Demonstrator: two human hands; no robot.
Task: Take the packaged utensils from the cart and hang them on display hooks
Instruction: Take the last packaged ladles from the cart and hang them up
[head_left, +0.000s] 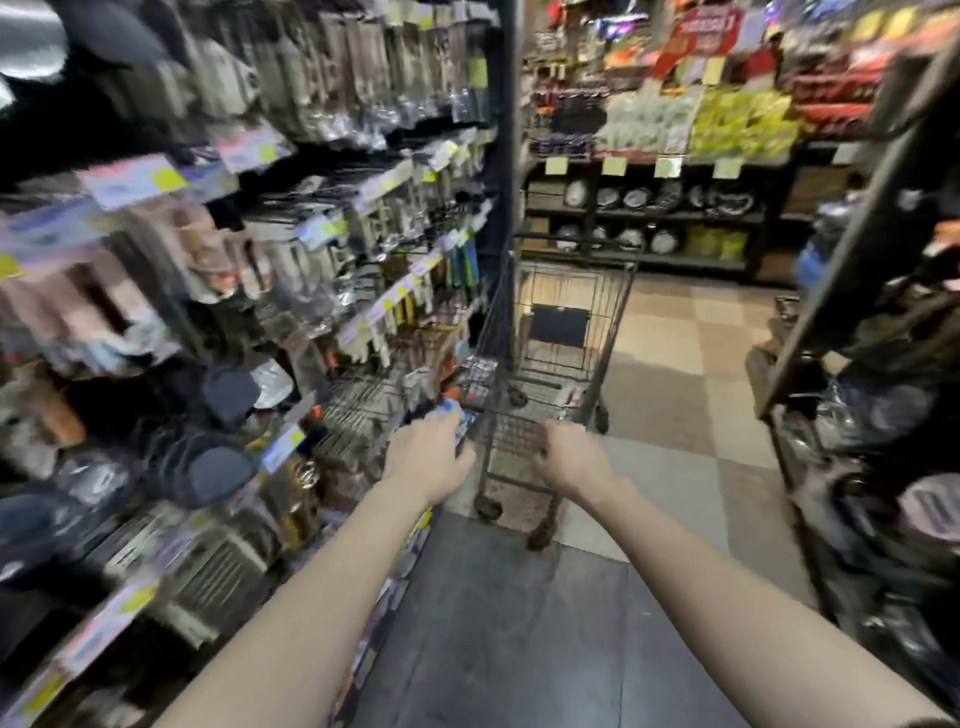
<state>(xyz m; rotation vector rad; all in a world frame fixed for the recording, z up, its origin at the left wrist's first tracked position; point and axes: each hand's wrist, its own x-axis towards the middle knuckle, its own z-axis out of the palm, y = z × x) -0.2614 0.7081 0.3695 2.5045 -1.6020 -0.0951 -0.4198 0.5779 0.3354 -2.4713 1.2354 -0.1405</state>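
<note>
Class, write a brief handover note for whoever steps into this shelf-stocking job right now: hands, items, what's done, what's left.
Left hand holds a blue package beside the cart.
Right hand grips the cart's near edge.
More packages seem to lie in the cart; blur hides detail.
Display hooks on the left already carry stock.
Left: hang the held package, then the rest.

Heavy motion blur on the shelves (218, 249) to the left, worst toward the edges; wide-angle bends straight lines. Bright on the far display (691, 119), near floor (519, 623) dim, shadowed.
</note>
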